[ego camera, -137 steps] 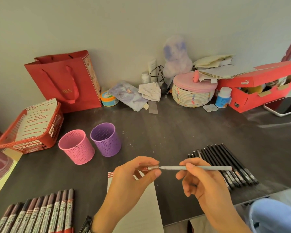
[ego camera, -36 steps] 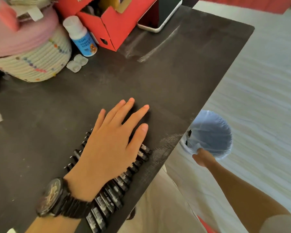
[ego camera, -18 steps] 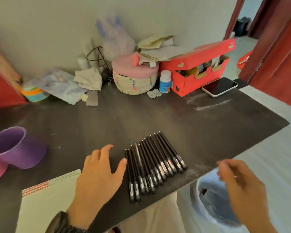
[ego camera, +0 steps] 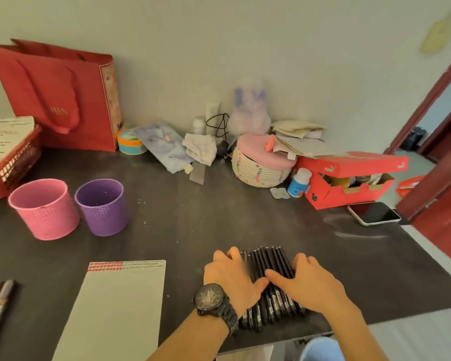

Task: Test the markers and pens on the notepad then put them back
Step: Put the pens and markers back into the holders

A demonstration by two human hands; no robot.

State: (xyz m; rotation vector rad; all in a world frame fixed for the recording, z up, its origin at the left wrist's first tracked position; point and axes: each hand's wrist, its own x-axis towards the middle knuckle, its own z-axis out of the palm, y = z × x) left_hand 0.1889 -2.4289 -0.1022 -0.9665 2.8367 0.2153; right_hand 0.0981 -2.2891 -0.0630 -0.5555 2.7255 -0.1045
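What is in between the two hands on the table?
A row of black pens lies on the dark table between the left hand and the right hand, which cup it from both sides. The head view shows it.

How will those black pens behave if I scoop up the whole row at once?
Probably stiff and light: the black pens are slim, straight sticks. They look round, so loose ones may roll or slip out; left hand and right hand gripping the row's sides should help.
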